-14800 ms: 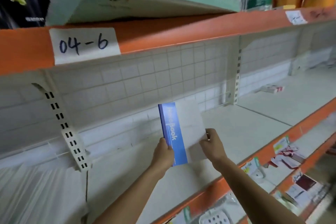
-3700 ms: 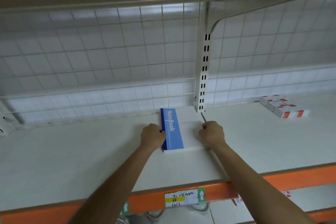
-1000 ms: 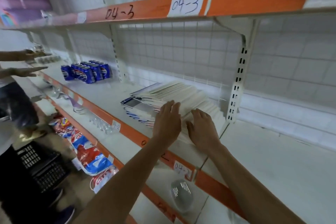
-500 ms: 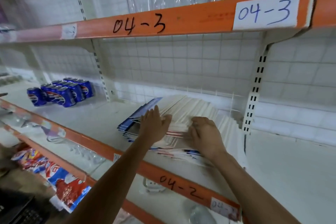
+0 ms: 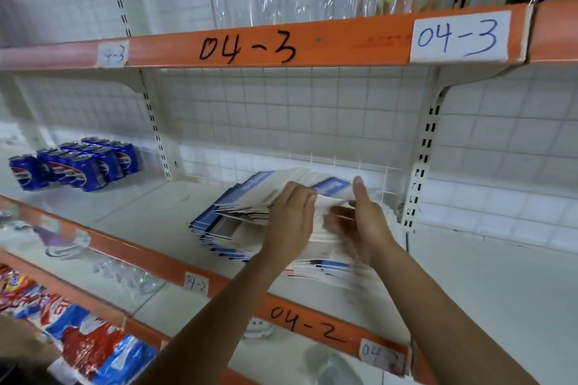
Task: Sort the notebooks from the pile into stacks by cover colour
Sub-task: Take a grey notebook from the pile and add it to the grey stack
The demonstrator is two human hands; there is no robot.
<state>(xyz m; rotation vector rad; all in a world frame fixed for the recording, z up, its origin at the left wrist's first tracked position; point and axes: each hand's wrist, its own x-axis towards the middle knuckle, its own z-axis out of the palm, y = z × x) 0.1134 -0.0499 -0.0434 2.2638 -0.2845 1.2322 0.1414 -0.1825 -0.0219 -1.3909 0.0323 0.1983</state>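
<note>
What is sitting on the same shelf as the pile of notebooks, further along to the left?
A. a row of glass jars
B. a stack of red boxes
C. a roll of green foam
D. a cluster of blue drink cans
D: a cluster of blue drink cans sits toward the left end of the white shelf, well apart from the notebook pile.

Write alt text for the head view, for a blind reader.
Two hands work at a loose pile of notebooks on a white shelf: the left hand rests on top, the right hand reaches in with thumb raised. Blue cans stand farther left on the same shelf; the orange edge above reads 04-3.
</note>
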